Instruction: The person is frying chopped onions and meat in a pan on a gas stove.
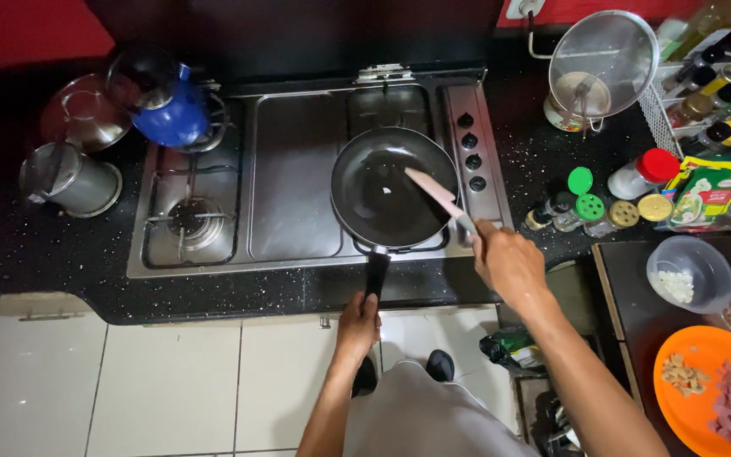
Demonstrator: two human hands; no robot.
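Black speckled countertop (35,254) surrounds a steel gas stove (298,178), seen from the head camera. On the right front burner sits a dark frying pan (382,190) holding a small white bit. The left hand (359,326) is wrapped around the pan's black handle. The right hand (509,264) is closed on a pale pink spatula (433,193), its blade over the pan. A blue kettle (171,114) occupies the back left burner. Spice jars (590,211), a strainer (602,59), a clear bowl (691,272) and an orange plate (708,398) of chopped food crowd the right side.
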